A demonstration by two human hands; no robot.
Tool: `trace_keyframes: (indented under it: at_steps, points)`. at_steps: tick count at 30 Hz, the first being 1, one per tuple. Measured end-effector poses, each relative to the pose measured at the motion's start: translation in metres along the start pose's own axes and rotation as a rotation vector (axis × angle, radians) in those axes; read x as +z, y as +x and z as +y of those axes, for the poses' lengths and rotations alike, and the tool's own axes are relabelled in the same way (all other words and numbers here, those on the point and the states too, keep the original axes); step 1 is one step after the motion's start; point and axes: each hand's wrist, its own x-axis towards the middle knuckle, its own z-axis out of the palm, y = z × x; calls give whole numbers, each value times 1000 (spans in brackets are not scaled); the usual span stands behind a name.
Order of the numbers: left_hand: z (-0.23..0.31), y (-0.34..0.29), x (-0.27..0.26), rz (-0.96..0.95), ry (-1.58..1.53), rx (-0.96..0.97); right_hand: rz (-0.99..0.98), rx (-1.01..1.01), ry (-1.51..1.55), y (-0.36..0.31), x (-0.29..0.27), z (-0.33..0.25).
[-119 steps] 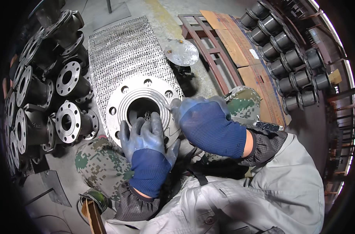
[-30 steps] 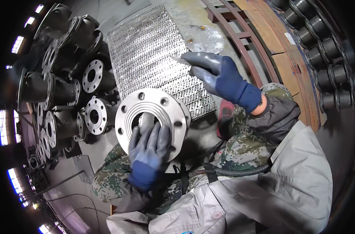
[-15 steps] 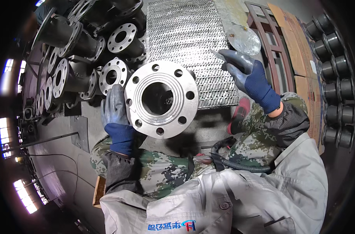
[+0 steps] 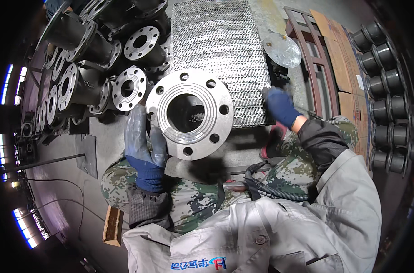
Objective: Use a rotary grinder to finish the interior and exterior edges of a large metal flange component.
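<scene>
A flanged pipe fitting stands on end in front of me, its bright ringed face and bolt holes turned up, at the near edge of a bench topped with ridged metal mesh. My left hand, in a grey-coated blue glove, is at the fitting's left rim. Its thumb lies over the flange face while the fingers run along the outer edge. My right hand, gloved alike, is beside the bench's right edge, apart from the fitting. Motion blur and the angle hide its fingers, so whether it holds anything is unclear.
Several similar flanged fittings are stacked at the left and far left. Beyond my right hand are a round metal plate, a reddish-brown metal frame and cardboard. Dark flanged pieces line the far right.
My right hand has come down and toward me from over the bench's right side. My left thumb has moved onto the flange face. The fitting sits nearly where it was.
</scene>
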Motion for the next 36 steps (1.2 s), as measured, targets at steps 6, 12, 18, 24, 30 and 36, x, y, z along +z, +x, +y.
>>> trace_keyframes:
  at_steps: [6,12,18,24,30,36]
  points:
    - [4,1,-3,5,-36,-7,-506,-131,388,-39,-79,-25]
    - [15,13,23,122,-199,-132,133,15,654,8,-167,0]
    - [-22,16,43,121,-915,-809,62,-559,563,39,-237,-60]
    - [-22,32,33,-12,-804,-830,-8,-718,201,68,-236,-79]
    - [-31,29,47,46,-1029,-827,-374,-721,68,95,-259,-88]
    - [-13,38,32,1,-1016,-861,-396,-705,194,101,-258,-90]
